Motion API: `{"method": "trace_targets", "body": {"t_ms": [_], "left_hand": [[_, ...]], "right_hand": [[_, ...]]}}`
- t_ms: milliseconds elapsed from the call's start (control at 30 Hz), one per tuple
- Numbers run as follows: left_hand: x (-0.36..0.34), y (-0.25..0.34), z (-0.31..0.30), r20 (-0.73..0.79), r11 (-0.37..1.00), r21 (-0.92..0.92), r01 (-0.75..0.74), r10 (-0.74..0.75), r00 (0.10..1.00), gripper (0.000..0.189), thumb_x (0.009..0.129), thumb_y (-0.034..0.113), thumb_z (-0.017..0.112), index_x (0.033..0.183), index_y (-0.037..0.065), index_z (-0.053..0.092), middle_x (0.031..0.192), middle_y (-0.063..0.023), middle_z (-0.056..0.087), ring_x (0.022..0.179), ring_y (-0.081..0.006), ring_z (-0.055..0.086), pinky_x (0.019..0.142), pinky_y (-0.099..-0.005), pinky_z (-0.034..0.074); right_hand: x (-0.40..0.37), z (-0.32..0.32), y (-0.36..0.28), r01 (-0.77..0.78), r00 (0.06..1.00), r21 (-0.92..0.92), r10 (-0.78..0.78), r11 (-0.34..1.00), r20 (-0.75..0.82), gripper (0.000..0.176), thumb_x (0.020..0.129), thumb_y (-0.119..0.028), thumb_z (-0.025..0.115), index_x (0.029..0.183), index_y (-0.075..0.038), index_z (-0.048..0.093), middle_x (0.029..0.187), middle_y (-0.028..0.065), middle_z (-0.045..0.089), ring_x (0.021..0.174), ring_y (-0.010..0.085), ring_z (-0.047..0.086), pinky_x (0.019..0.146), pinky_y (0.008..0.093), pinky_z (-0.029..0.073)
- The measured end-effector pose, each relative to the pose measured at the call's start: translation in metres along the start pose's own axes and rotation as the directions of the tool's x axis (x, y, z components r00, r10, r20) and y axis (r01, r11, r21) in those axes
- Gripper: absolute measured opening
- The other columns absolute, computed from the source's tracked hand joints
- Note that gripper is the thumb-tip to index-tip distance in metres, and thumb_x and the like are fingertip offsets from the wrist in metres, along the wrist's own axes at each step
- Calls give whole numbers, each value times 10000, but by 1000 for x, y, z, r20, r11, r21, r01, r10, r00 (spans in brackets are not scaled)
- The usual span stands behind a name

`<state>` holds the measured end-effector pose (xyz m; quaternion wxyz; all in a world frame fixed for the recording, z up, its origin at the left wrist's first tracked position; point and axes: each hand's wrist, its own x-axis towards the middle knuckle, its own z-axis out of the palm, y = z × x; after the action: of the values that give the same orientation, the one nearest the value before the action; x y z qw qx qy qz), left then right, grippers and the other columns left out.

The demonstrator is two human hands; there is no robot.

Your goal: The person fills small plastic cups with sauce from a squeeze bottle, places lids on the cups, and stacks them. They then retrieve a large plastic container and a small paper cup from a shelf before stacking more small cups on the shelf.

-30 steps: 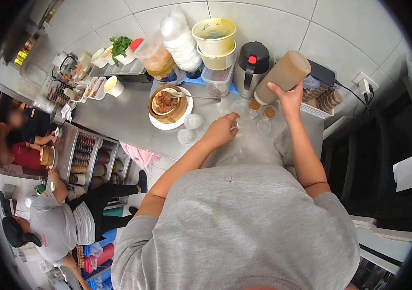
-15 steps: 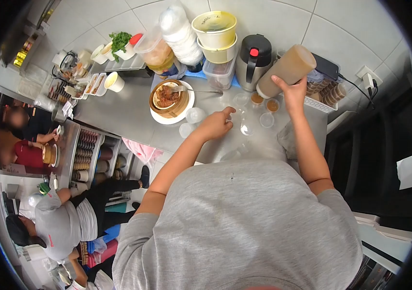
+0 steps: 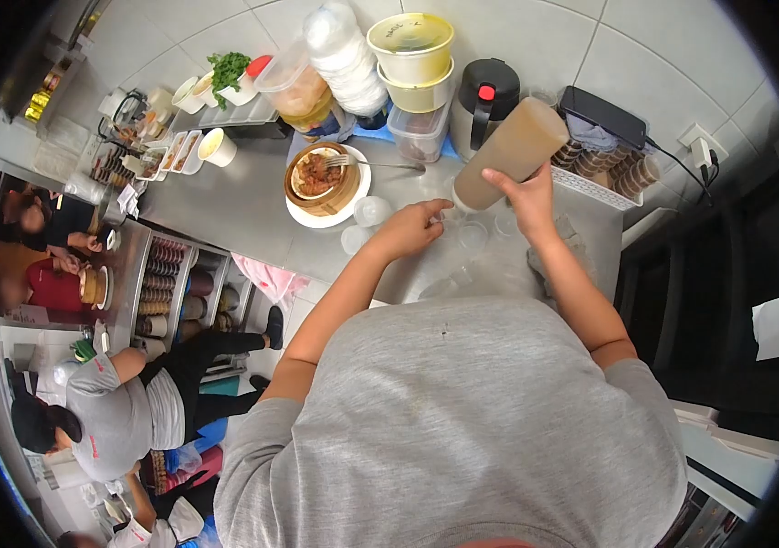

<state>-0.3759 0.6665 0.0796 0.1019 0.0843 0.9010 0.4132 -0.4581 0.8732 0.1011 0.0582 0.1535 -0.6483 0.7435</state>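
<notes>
Steadying the small clear cup while squeezing gently seems the way to fill it cleanly: the left hand reaches forward from a bent elbow, its grip half-curled with thumb and forefinger tips at the cup, though whether they truly pinch it I cannot tell. Just right, the right hand wraps a closed grip round the squeeze bottle of brown sauce, tipped nozzle-down over that cup on the surface, its base leaning far and right.

squeeze bottle tip: too small to tell | thermos: part hidden behind squeeze bottle
</notes>
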Motion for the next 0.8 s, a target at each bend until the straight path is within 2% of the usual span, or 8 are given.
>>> {"method": "trace_targets", "body": {"t_ms": [200, 300, 333, 400, 433, 533, 633, 800], "left_hand": [[-25, 8, -13, 19, 996, 14, 85, -85, 996, 414, 828, 142, 583, 1227, 39, 539, 912, -138, 659, 774, -239, 619, 717, -331, 489], [-42, 19, -28, 18, 999, 37, 36, -36, 999, 395, 811, 147, 619, 1175, 11, 552, 862, -110, 657, 728, -215, 612, 670, -321, 485], [-45, 25, -32, -17, 998, 44, 55, -54, 998, 387, 800, 148, 623, 1155, 9, 558, 869, -118, 664, 742, -243, 623, 682, -338, 489], [-49, 35, -37, -92, 994, 53, 93, -88, 992, 371, 779, 149, 631, 1116, 7, 570, 881, -133, 677, 770, -299, 643, 707, -371, 495], [-48, 32, -34, -142, 992, 76, 100, -89, 986, 336, 770, 130, 649, 1082, 25, 584, 877, -116, 665, 779, -291, 635, 697, -375, 493], [-36, 0, -10, -298, 963, 267, -35, 117, 947, 255, 788, 117, 668, 1027, 50, 610, 929, -92, 641, 791, -251, 620, 693, -361, 495], [-25, -23, 12, -289, 915, 399, -68, 195, 937, 223, 789, 111, 662, 1000, 53, 622, 949, -95, 629, 853, -296, 615, 727, -383, 499], [-21, -23, 30, -387, 927, 336, -168, 298, 873, 213, 807, 141, 660, 1000, 55, 633, 951, -114, 623, 882, -313, 610, 750, -380, 500]], "right_hand": [[-5, 0, 15, 68, 997, -202, -73, 977, -18, 728, 613, -206, 882, 1152, -6, 435, 1098, 126, 588, 1010, 210, 588, 868, 346, 484], [0, -8, 18, 80, 995, -254, -93, 964, -38, 736, 606, -218, 886, 1147, -3, 436, 1087, 129, 593, 1004, 212, 592, 862, 346, 487], [2, -11, 18, 82, 994, -270, -98, 959, -45, 738, 605, -223, 887, 1146, -2, 436, 1082, 130, 595, 1001, 213, 593, 859, 346, 488], [4, -16, 17, 76, 994, -250, -92, 965, -51, 657, 657, -139, 851, 1157, -14, 444, 1086, 108, 596, 999, 196, 593, 860, 340, 492], [5, -18, 15, 75, 995, -239, -90, 968, -52, 619, 682, -98, 833, 1162, -21, 449, 1088, 97, 596, 998, 187, 593, 861, 338, 493], [8, -18, 7, 50, 996, -130, -59, 990, -68, 585, 688, -69, 820, 1146, -20, 460, 1067, 93, 605, 979, 182, 601, 856, 331, 494], [8, -16, 0, 57, 996, -93, -63, 994, -59, 576, 686, -63, 820, 1139, -18, 466, 1065, 93, 609, 978, 185, 603, 854, 328, 494], [7, -13, -6, 78, 996, -91, -81, 993, -27, 569, 683, -70, 824, 1133, -10, 481, 1070, 98, 618, 983, 189, 606, 862, 326, 489]]}}
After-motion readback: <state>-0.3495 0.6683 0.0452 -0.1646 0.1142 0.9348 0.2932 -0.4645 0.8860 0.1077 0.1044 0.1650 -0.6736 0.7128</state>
